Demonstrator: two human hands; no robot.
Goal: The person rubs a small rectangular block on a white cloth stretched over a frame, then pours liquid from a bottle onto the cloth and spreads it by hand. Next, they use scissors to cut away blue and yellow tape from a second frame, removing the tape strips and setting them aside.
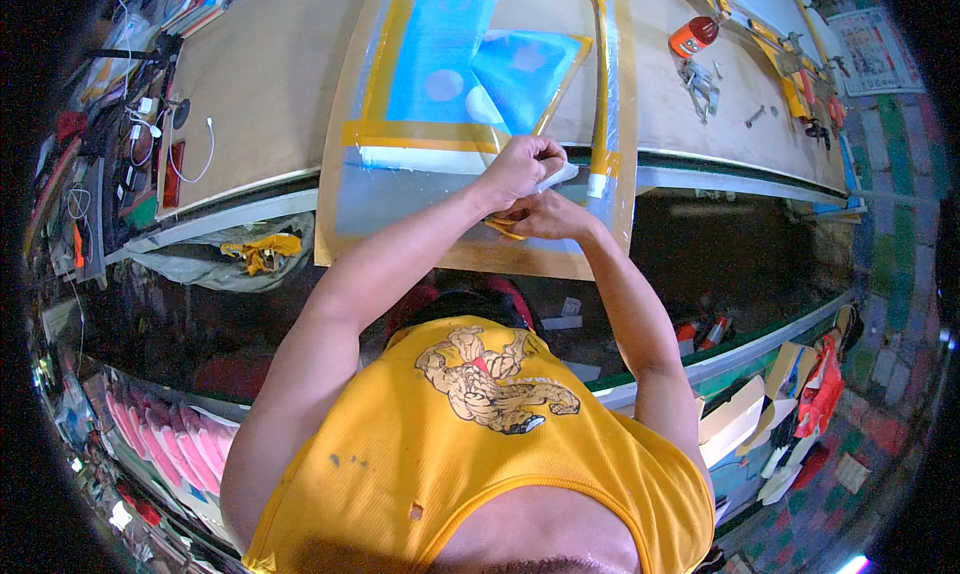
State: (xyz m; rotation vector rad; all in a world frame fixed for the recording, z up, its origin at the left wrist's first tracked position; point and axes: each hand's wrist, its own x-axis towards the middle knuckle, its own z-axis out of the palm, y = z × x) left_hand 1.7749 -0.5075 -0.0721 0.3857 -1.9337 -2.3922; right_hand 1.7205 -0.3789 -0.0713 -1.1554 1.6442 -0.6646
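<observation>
A wooden screen-printing frame [345,174] with blue mesh and yellow tape borders lies on the long table [270,84], overhanging its near edge. My left hand [520,166] is closed on a small white flat piece [556,178] pressed against the frame's near part. Just below it my right hand [545,217] pinches a strip of yellow tape [503,227] on the mesh. Both hands touch each other over the frame's lower right area. A loose blue sheet corner [525,69] is folded up on the mesh behind them.
An orange can [692,36] and metal hardware [700,84] lie on the table at right. Cables and a white cord [195,149] sit at left. A yellow rag [262,251] rests on the shelf below. Pink sheets [170,444] and cartons [780,394] are on the floor.
</observation>
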